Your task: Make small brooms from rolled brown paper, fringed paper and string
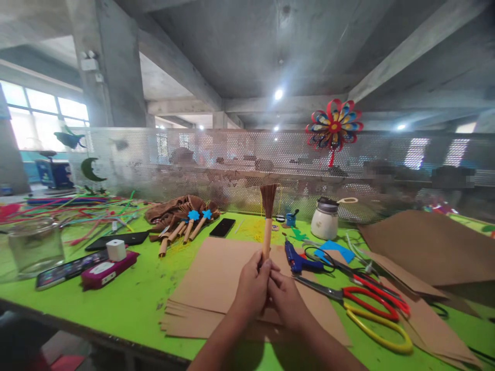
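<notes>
Upright before me stands a small paper broom [267, 226], a rolled tan handle topped by dark brown fringe. My left hand [251, 283] wraps round the lower handle. Against it, my right hand [286, 299] closes on the same handle from the right; the handle's bottom end is hidden by the fingers. Below both hands lies a stack of tan paper sheets [201, 278]. To the right are a blue glue gun [299, 260], scissors with red and yellow handles [367, 304] and blue paper [335, 251].
Several similar paper brooms [189, 226], two with blue flowers, lie at the back left. Nearer are phones [71, 268], a purple power bank [110, 270] and a glass jar [36, 247]. A white jar [324, 221] and brown sheets [433, 247] stand right. A perforated screen [232, 159] borders the green table.
</notes>
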`<action>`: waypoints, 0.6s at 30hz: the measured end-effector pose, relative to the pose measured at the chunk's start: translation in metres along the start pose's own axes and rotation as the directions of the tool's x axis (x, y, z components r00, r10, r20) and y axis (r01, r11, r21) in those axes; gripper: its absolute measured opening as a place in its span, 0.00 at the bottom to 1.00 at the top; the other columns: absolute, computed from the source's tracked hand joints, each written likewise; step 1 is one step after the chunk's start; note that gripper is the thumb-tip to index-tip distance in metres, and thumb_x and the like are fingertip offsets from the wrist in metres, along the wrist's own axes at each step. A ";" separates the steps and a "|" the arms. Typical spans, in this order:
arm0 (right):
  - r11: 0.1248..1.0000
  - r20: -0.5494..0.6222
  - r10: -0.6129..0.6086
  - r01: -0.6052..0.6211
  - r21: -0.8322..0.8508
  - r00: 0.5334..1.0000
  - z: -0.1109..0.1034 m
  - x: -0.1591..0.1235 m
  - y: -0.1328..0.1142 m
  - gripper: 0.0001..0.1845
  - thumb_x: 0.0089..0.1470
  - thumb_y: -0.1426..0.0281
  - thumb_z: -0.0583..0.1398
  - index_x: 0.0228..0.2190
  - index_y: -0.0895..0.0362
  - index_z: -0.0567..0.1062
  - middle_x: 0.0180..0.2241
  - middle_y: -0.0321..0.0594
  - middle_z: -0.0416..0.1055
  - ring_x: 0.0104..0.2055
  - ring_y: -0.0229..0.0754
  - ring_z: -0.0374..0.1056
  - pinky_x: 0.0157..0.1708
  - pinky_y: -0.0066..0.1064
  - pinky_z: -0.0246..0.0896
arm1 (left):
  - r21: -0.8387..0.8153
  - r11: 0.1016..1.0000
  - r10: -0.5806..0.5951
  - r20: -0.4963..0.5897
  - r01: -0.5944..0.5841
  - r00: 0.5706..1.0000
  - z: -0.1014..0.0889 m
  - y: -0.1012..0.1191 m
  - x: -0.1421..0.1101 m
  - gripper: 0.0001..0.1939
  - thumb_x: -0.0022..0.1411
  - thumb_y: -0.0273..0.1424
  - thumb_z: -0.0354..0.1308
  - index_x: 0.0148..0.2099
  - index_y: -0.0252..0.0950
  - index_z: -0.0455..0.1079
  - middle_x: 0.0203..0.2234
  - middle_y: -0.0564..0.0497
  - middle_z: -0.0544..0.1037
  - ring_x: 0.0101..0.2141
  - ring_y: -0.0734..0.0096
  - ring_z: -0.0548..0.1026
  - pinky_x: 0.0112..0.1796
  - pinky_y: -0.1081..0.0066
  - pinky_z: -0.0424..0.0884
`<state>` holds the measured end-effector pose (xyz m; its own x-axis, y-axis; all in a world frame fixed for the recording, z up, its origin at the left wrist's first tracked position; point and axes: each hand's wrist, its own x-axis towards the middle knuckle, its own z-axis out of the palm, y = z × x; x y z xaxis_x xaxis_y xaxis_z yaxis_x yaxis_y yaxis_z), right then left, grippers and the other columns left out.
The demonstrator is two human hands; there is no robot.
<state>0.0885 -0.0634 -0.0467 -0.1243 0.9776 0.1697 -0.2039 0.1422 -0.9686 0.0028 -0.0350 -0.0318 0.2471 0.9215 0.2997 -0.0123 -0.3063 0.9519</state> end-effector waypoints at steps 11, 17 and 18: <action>0.961 -0.150 -0.118 0.074 -0.266 0.982 -0.060 0.015 -0.051 0.23 0.46 0.51 0.60 0.30 0.60 0.73 0.29 0.41 0.70 0.32 0.38 0.65 0.28 0.27 0.60 | 0.056 0.997 0.053 0.103 -0.059 0.993 -0.010 0.012 -0.001 0.10 0.60 0.36 0.47 0.33 0.35 0.60 0.20 0.57 0.62 0.19 0.79 0.61 0.20 0.78 0.57; 0.992 0.033 -0.101 0.103 -0.070 0.994 -0.035 0.013 -0.055 0.24 0.47 0.50 0.59 0.35 0.59 0.70 0.31 0.38 0.67 0.29 0.36 0.64 0.26 0.27 0.60 | 0.014 0.997 0.068 0.197 -0.072 0.978 0.002 0.012 -0.012 0.12 0.62 0.38 0.47 0.36 0.34 0.60 0.22 0.56 0.63 0.20 0.80 0.60 0.21 0.78 0.57; 0.993 0.028 -0.083 0.085 -0.078 0.996 -0.029 0.012 -0.052 0.26 0.47 0.49 0.59 0.34 0.59 0.70 0.28 0.37 0.66 0.25 0.34 0.61 0.23 0.26 0.58 | 0.013 0.997 0.072 0.190 -0.076 0.979 0.002 0.010 -0.014 0.12 0.62 0.39 0.46 0.36 0.34 0.60 0.21 0.56 0.63 0.20 0.80 0.60 0.21 0.78 0.57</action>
<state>0.1263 -0.0549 0.0004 -0.1346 0.9576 0.2546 -0.1374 0.2364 -0.9619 0.0016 -0.0514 -0.0262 0.4253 0.8347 0.3499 -0.0189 -0.3783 0.9255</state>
